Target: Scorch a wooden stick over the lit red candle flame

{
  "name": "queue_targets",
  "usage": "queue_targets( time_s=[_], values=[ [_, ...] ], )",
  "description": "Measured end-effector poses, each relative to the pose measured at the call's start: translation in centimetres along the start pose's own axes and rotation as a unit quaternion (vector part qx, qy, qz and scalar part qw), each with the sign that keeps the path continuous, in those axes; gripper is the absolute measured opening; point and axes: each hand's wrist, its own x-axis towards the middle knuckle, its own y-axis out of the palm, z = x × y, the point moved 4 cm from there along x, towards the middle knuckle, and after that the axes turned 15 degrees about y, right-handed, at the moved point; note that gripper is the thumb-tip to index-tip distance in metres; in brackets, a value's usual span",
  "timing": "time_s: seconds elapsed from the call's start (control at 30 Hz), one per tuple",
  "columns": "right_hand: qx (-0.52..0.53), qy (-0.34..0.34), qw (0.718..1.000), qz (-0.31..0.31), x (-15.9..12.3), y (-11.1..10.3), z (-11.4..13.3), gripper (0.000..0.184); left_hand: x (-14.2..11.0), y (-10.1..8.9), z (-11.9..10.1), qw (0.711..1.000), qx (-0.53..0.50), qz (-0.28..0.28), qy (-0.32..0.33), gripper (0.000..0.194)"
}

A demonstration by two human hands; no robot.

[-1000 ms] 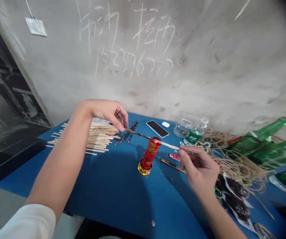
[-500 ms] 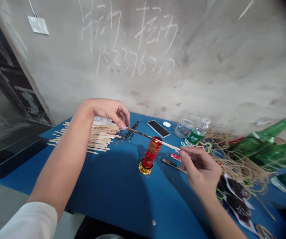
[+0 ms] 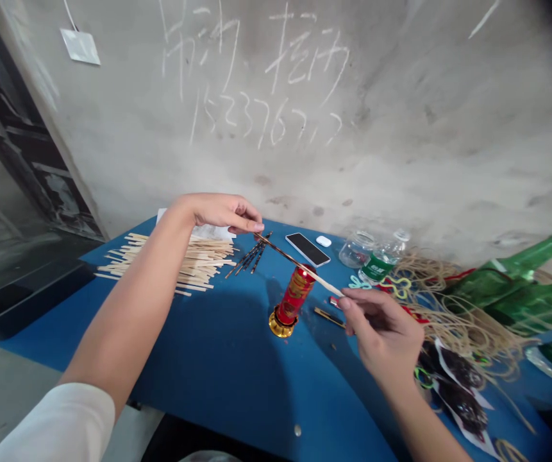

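Observation:
A thin wooden stick (image 3: 280, 251) slants down to the right between my two hands. Dark scorch bands mark its left half, and its right half is pale. My left hand (image 3: 234, 213) pinches the dark end; my right hand (image 3: 386, 327) has the pale end between thumb and fingers. Just under the stick's middle stands a red candle (image 3: 296, 295) with gold lettering on a gold base (image 3: 281, 324), a small flame glowing at its top. Several scorched sticks (image 3: 251, 258) lie behind it. A pile of pale sticks (image 3: 199, 263) is partly hidden by my left forearm.
At the back are a phone (image 3: 307, 249), a white case (image 3: 324, 241), a glass jar (image 3: 355, 250) and a water bottle (image 3: 376, 260). Tangled cord (image 3: 468, 321) and green bottles (image 3: 511, 269) fill the right. A black box (image 3: 30, 295) sits at the left edge.
My left hand has moved right and slightly up, its grip now nearer the dark tip. The stick slants more steeply. My right hand has shifted slightly left and down.

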Motion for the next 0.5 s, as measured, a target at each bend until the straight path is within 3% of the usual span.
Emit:
queue_targets(
  time_s=[0.27,0.5],
  values=[
    [0.018,0.006,0.999,0.028,-0.1,0.1,0.1,0.016,0.0,-0.4,2.0,0.999,-0.013,-0.031,0.011,0.035],
    [0.022,0.019,0.999,0.029,-0.1,0.1,-0.4,0.021,0.0,-0.4,2.4,0.998,-0.039,-0.038,0.018,0.032]
  ],
)
